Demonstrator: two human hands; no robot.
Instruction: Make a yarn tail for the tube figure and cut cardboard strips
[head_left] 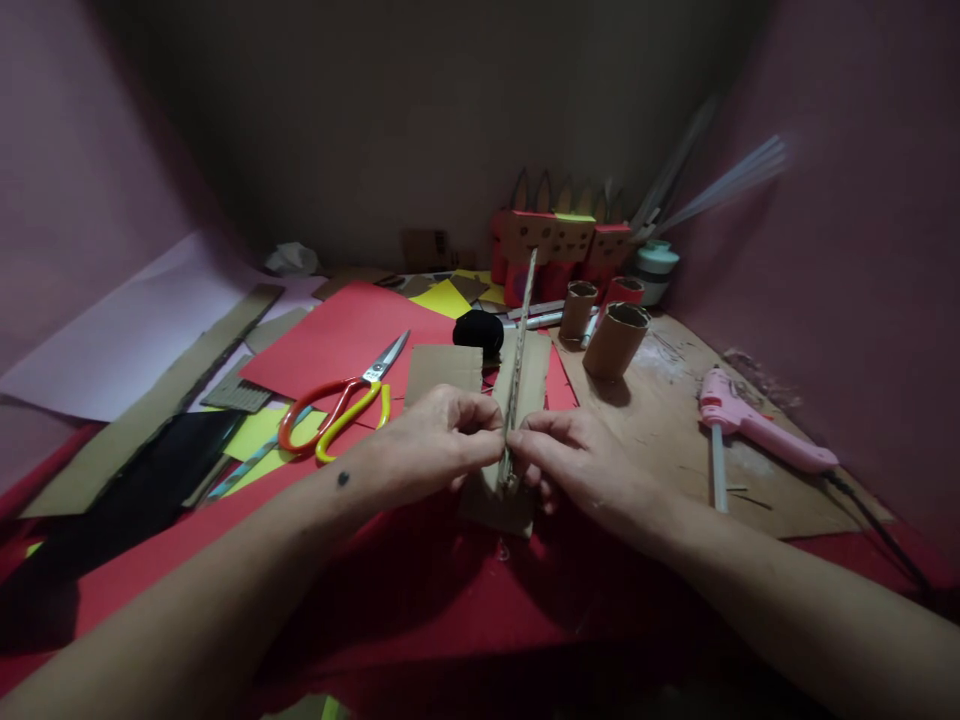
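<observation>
My left hand [457, 430] and my right hand [574, 455] meet near the middle of the view. Both pinch the near part of a thin cardboard strip [523, 325], which stands on edge and points away from me. Under it lies a flat cardboard strip [534, 365]; whether the two are joined I cannot tell. Just left of the strip sit a square cardboard piece [442, 370] and a black ball of yarn [478, 332]. Scissors [349, 400] with red and yellow handles lie left of my left hand, blades partly apart.
On the right a pink glue gun [757, 425] trails a black cord. Cardboard tubes [619, 340] stand behind my right hand, near a lidded jar [657, 270]. Decorated cardboard figures [574, 240] line the back. Red paper [352, 335] and a long cardboard strip [165, 395] lie at left.
</observation>
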